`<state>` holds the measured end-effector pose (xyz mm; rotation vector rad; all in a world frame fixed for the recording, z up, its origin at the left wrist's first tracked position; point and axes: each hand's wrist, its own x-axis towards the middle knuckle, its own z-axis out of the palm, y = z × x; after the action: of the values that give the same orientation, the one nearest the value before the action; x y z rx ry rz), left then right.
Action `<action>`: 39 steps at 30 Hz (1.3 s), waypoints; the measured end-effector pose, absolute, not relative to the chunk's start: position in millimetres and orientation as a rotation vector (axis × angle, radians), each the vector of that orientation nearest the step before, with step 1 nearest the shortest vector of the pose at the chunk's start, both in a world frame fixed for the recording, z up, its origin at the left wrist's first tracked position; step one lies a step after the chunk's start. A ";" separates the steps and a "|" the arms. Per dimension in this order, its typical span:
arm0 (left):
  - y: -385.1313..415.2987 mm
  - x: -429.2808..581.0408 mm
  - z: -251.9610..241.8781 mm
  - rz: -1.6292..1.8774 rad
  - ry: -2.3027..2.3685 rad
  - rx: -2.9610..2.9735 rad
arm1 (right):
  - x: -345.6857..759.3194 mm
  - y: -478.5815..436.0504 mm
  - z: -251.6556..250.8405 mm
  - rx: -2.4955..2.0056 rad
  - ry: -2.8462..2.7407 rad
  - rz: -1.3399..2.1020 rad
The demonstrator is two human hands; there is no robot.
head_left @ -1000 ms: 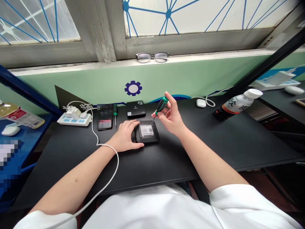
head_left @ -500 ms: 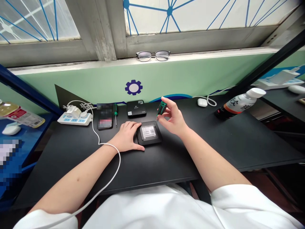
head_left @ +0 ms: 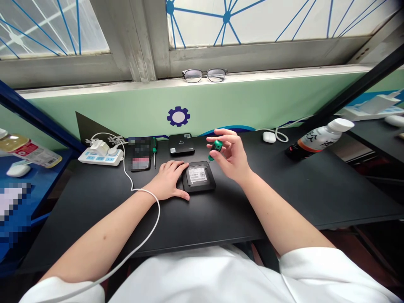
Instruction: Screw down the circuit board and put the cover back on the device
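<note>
Two hands: left hand (head_left: 168, 181) flat, steadying rounded-square black box (head_left: 199, 177), right hand (head_left: 232, 156) pinching green-handled, seemingly plastic screwdriver (head_left: 215, 147).

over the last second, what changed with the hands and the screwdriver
The right hand brought the green-handled screwdriver from a slant to nearly upright, its tip now at the far right corner of the small black box. It kept its hold throughout. The left hand stayed flat against the box's left side, and the second screwdriver and other black box did not move.
</note>
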<state>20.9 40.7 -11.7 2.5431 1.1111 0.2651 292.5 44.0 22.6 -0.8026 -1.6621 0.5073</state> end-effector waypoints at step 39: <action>40.5 19.3 -11.0 0.227 1.100 2.555 | 290.7 34.9 25.1 -0.690 -1.682 0.527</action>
<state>19.3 40.5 -11.0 2.5553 1.1003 0.2271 290.7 34.9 25.1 -0.6905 -1.6820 0.5266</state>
